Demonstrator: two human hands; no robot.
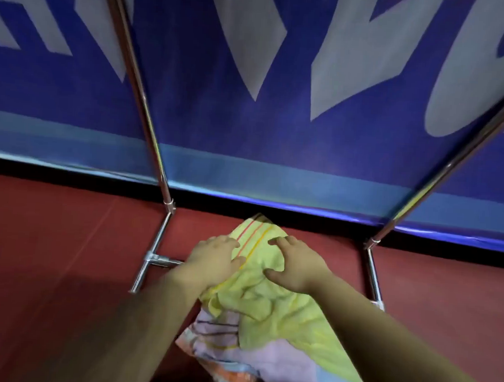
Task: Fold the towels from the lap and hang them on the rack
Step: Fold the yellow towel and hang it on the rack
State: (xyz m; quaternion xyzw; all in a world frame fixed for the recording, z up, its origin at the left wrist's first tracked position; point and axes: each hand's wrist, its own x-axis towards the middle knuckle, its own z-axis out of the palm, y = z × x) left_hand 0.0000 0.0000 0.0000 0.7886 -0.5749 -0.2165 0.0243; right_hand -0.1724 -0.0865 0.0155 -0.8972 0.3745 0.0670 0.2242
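Beyond both hands hangs a blue banner, with the rack in front of it: one chrome upright rises past the left hand, another past the right hand, and the rack's feet sit on the red floor outside each wrist. No hanging bar is in view, so the lift will go up to a rail I cannot see.

Under both palms lies the yellow towel, crumpled on the lap, its striped end just past the fingertips. Beneath it, nearer the body, is a pink towel.

The left hand rests flat on the cloth, fingers fairly straight. The right hand is spread, fingers bent, pressing the cloth; whether it pinches any I cannot tell.

Likely risks: the yellow towel slides off the knees onto the floor, since its far end overhangs; folding from bunched cloth leaves a crooked fold; dragging it may pull the pink towel along.
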